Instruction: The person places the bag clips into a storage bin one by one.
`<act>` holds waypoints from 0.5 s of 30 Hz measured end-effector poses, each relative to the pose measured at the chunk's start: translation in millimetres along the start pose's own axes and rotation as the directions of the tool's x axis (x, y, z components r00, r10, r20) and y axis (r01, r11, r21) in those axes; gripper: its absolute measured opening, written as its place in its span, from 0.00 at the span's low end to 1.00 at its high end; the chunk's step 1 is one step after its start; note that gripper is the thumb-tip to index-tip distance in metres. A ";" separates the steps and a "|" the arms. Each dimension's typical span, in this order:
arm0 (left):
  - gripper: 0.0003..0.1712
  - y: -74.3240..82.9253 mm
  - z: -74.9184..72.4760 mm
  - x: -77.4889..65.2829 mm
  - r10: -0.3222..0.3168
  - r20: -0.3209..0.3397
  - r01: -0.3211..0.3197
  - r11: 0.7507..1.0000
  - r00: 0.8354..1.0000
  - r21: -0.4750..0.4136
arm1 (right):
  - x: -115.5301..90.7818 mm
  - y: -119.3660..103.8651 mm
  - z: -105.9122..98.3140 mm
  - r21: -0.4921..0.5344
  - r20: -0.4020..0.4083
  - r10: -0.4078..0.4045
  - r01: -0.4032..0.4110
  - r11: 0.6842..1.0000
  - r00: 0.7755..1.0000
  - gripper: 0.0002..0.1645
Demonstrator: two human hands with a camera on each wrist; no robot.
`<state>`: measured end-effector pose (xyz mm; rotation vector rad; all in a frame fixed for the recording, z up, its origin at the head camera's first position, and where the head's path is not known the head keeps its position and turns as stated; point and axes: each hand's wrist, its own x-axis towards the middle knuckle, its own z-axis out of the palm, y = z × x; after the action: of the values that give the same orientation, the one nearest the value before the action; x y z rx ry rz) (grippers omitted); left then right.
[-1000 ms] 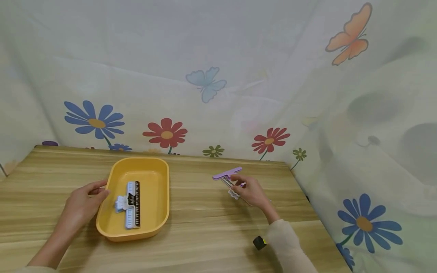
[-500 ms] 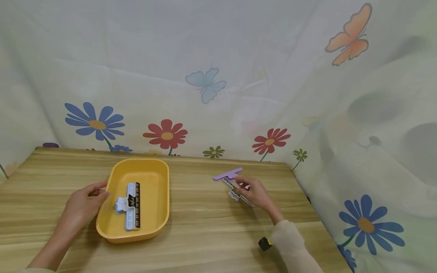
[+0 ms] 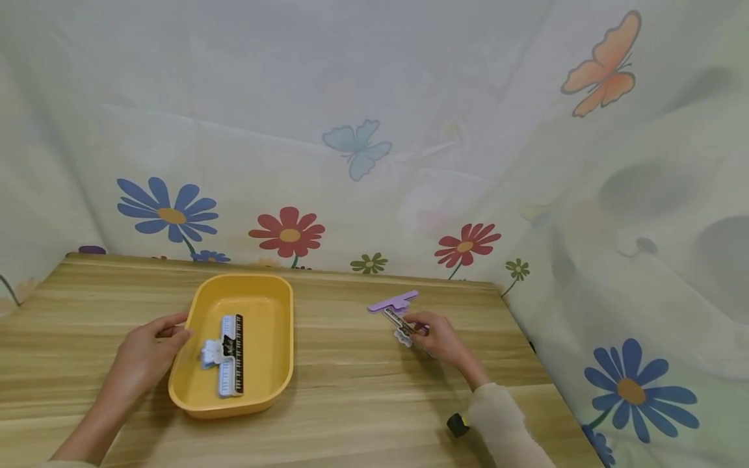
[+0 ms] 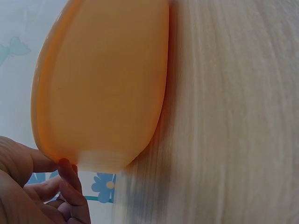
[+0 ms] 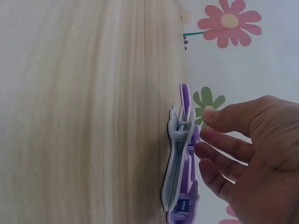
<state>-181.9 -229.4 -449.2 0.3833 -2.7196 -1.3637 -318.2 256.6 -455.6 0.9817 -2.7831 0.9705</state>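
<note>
My left hand [image 3: 146,351] pinches the left rim of a yellow tray [image 3: 290,331]; in the left wrist view, thumb and fingers meet at the tray's edge. Inside the tray lies a white and black clip [image 3: 227,374] with a piano-key pattern. On the right, my right hand [image 3: 441,338] is over a similar white piano-key clip [image 3: 402,338]. The right wrist view has its fingertips close above that white clip [image 5: 175,163], the thumb and fingers apart. A purple clip [image 3: 389,303] lies just behind, and more purple shows partly hidden under the hand.
A small black and yellow object [image 3: 458,425] sits beside the right sleeve. The wood-grain table [image 3: 339,403] ends at a fabric backdrop printed with flowers and butterflies. A purple object [image 3: 91,249] shows at the far left edge.
My right hand has shifted slightly right and toward me over the white clip, uncovering more of the purple one. The left hand keeps its place on the tray. The view has tilted slightly.
</note>
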 end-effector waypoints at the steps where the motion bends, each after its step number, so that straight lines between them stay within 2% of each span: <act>1: 0.33 0.2 0.1 0.0 0.004 -0.003 -0.004 1.000 1.000 0.004 | 0.2 0.6 0.7 0.003 0.004 -0.010 0.010 1.000 1.000 0.22; 10: 0.33 -0.3 -0.6 -0.2 0.018 -0.004 -0.018 1.000 1.000 0.001 | 0.3 2.9 5.0 -0.026 0.088 -0.046 0.048 0.998 0.995 0.22; 15: 0.32 0.6 -0.3 -0.3 0.016 -0.008 -0.016 1.000 1.000 0.003 | 1.8 4.0 6.5 -0.056 0.106 -0.059 0.066 0.996 0.993 0.22</act>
<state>-181.6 -229.2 -448.6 0.3660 -2.7125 -1.3517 -320.8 254.3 -462.6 1.1351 -2.8268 0.8471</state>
